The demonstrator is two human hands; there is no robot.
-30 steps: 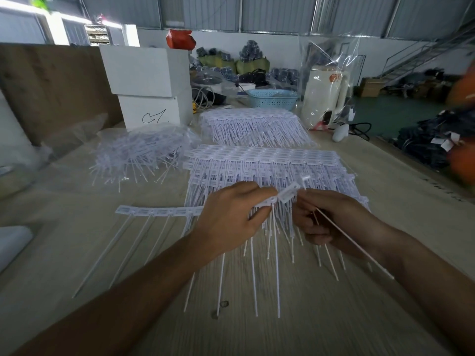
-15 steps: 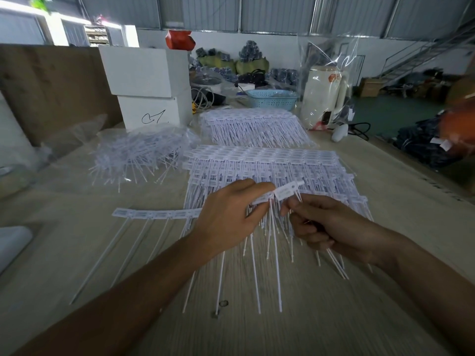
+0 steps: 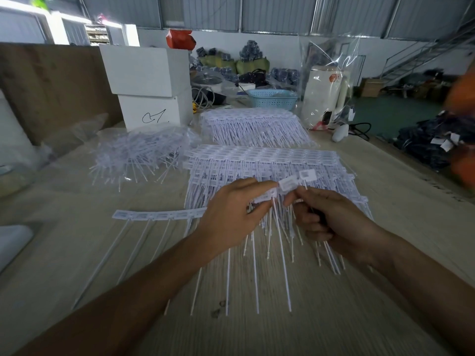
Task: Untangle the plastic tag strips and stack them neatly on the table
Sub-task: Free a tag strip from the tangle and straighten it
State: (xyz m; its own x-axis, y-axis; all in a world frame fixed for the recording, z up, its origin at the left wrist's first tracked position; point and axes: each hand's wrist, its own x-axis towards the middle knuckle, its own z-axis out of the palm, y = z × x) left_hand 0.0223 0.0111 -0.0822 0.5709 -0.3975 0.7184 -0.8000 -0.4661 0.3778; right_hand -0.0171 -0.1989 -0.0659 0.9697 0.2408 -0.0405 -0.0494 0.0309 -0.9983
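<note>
Two white boxes (image 3: 151, 83) sit stacked at the table's (image 3: 385, 191) far-left side; lower one has a black hand-drawn scribble, not readable as letters. Tag print too small to read. Left hand (image 3: 231, 217) pinches the header of a tag strip (image 3: 159, 215) that runs left, flat on the wood. Right hand (image 3: 331, 222), fingers curled, grips thin tails just below the strip's raised right end. Both hover over the near stack (image 3: 262, 163) mid-table. Tangled pile (image 3: 144, 152) lies far-left.
</note>
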